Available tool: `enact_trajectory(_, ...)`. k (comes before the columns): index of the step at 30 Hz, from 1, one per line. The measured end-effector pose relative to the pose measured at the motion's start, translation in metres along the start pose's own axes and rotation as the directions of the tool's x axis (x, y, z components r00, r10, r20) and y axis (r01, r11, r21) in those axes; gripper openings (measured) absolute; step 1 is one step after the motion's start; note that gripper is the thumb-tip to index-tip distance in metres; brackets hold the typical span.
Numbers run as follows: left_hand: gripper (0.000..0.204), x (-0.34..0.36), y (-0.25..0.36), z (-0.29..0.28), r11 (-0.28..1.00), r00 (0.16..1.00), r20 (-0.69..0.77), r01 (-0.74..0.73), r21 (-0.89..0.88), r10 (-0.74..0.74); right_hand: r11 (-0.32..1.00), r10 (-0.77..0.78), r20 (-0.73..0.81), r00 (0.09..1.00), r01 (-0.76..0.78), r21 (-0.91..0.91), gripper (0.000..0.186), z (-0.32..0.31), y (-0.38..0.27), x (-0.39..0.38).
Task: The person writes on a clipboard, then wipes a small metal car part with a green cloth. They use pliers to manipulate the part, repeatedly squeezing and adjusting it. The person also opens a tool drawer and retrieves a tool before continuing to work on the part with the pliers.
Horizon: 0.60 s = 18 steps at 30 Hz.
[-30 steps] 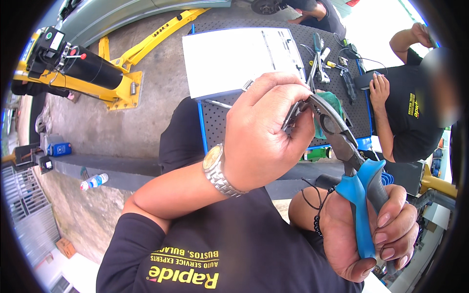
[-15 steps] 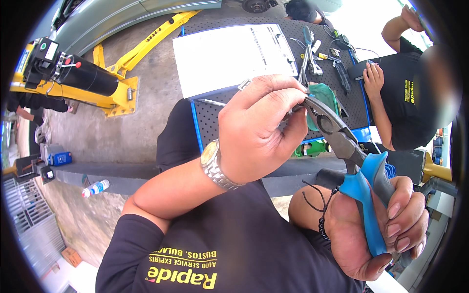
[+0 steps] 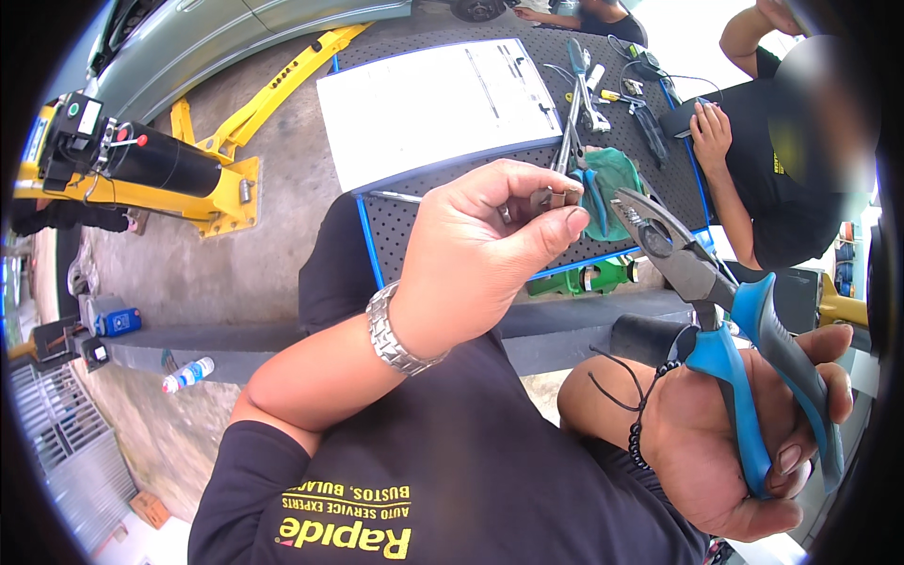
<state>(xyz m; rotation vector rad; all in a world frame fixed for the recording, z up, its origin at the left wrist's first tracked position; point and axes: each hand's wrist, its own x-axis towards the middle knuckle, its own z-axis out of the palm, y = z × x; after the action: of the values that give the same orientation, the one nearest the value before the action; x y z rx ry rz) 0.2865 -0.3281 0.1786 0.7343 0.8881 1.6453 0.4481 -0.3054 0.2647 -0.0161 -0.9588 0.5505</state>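
Note:
My left hand, with a metal-banded watch on the wrist, pinches a small dark metal piece between thumb and fingers. Part of the piece is hidden by the fingers, and its exact kind is unclear. My right hand is wrapped around the blue and grey handles of a pair of pliers. The jaws of the pliers are spread apart and point toward the left hand, a short gap from the metal piece. Both hands are held up in front of the bench, above my black shirt.
A perforated dark bench with a blue edge carries a large white sheet, a green cloth and several hand tools. A co-worker stands at its right side, another person beyond it. A yellow lift post stands left, near a car.
The plier jaws have opened and come off the metal piece, moving right and slightly down. My left hand has turned, so the piece shows between its fingers.

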Motion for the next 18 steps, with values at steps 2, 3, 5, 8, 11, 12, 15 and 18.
enact_trajectory(2, 0.021, -0.004, 0.005, -0.002, 0.991, 0.996, 0.021, 0.088, -0.096, -0.086, 0.999, -0.043, -0.15, 0.988, 0.042, -0.01, 0.031, 0.011, 0.006, -0.001)
enact_trajectory(3, 0.022, -0.006, 0.008, -0.002, 0.984, 0.992, 0.042, 0.123, -0.13, -0.119, 0.998, -0.066, -0.223, 0.973, 0.064, -0.016, 0.031, 0.015, 0.008, -0.001)
enact_trajectory(5, 0.024, -0.009, 0.013, -0.006, 0.962, 0.98, 0.081, 0.193, -0.193, -0.181, 0.989, 0.039, -0.097, 0.995, -0.024, 0.149, 0.029, 0.01, 0.008, 0.003)
enact_trajectory(8, 0.027, -0.01, 0.011, -0.017, 0.911, 0.965, 0.216, 0.219, -0.349, -0.149, 0.949, 0.097, -0.036, 0.995, -0.081, 0.305, 0.027, -0.001, 0.016, 0.01)
enact_trajectory(11, 0.03, -0.011, 0.009, -0.026, 0.84, 0.948, 0.289, 0.26, -0.476, -0.129, 0.929, 0.171, -0.086, 0.982, -0.131, 0.347, 0.022, -0.006, 0.025, 0.014)
enact_trajectory(12, 0.03, -0.013, 0.012, -0.026, 0.806, 0.942, 0.3, 0.293, -0.514, -0.151, 0.924, 0.206, -0.108, 0.973, -0.157, 0.349, 0.02, -0.007, 0.027, 0.014)
enact_trajectory(15, 0.029, -0.016, 0.012, -0.033, 0.747, 0.919, 0.371, 0.341, -0.572, -0.135, 0.915, 0.276, -0.125, 0.953, -0.221, 0.339, 0.013, -0.008, 0.028, 0.013)
enact_trajectory(18, 0.03, -0.015, 0.007, -0.041, 0.706, 0.885, 0.459, 0.374, -0.601, -0.078, 0.895, 0.309, -0.084, 0.947, -0.259, 0.364, 0.011, -0.011, 0.024, 0.014)
